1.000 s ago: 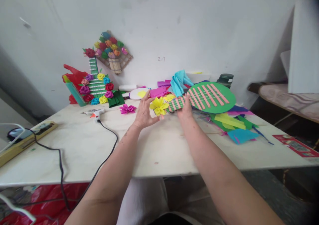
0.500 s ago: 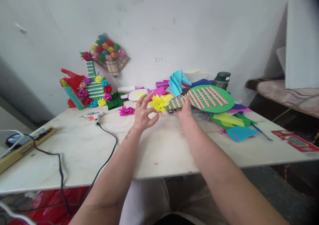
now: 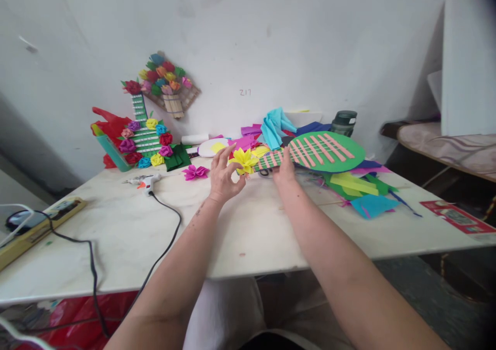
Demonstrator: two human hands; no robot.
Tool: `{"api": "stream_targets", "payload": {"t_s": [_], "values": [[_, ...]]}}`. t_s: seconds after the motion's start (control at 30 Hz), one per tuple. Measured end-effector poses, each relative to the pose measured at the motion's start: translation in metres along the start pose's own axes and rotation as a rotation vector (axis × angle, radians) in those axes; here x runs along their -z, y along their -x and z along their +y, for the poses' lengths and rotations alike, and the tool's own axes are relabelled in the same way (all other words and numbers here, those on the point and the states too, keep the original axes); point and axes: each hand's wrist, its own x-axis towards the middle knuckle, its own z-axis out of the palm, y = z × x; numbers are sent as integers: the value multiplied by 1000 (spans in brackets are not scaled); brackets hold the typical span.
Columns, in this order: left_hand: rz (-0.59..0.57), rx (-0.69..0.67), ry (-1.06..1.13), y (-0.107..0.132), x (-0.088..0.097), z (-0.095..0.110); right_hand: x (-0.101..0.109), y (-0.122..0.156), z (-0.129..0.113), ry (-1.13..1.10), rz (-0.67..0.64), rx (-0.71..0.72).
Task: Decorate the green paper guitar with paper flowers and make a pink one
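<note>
A green paper guitar [image 3: 327, 153] with pink strips across its round body and neck is held above the table, its neck pointing left. My right hand [image 3: 284, 172] is closed around the neck near the body. At the neck's far end sits a yellow paper flower [image 3: 243, 161]. Thumb and forefinger of my left hand [image 3: 225, 177] pinch at the flower's lower left edge, the other fingers raised. A magenta paper flower [image 3: 196, 173] lies on the table left of that hand.
A glue gun [image 3: 148, 183] with a black cord lies on the left of the table [image 3: 256, 236], near a power strip [image 3: 42, 226]. Behind stands a flower-trimmed green guitar [image 3: 145, 142]. Coloured paper [image 3: 374, 205] is heaped at right, by a dark jar [image 3: 344, 123].
The guitar's neck end and the yellow flower have shifted slightly left. Both hands keep their hold; the whole view has also moved a little.
</note>
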Motion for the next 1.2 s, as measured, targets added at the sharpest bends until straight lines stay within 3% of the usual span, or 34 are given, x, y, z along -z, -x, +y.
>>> {"api": "stream_targets", "payload": {"t_s": [0.17, 0.6, 1.0, 1.2], "values": [[-64, -32, -46, 0, -1, -1, -4, 4, -2, 29, 24, 0], [-71, -82, -188, 3, -4, -6, -5, 5, 2, 50, 16, 9], [78, 113, -55, 4, -9, -18, -4, 5, 3, 44, -4, 11], [14, 183, 25, 5, -12, -20, -3, 2, 6, 64, -18, 16]]}}
